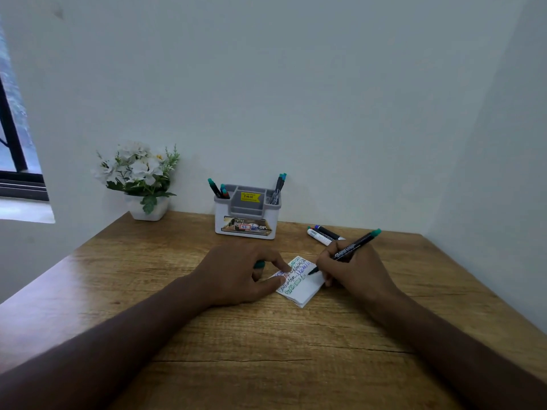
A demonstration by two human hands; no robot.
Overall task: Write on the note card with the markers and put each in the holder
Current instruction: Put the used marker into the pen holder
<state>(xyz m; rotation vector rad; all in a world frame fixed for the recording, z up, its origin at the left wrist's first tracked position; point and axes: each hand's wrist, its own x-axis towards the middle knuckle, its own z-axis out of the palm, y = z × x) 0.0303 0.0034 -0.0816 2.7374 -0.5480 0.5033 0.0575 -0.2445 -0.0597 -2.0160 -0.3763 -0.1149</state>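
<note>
Back wall point(296, 84): plain pale wall, unmarked, rising behind the counter and filling most of the view.
Right wall point(509, 161): same pale finish, meeting the back wall in a corner and running alongside the counter's right edge.
Counter point(266, 344): wood-grain top in warm brown, sitting pushed into the corner and touching both walls.
Window point(14, 149): showing at the far left, with a dark frame and a pale sill below it.
Light: soft daylight is coming in from the window side, glinting on the counter's left edge.
Potted plant point(139, 176): white flowers in a white pot, standing at the counter's back left against the wall.
</note>
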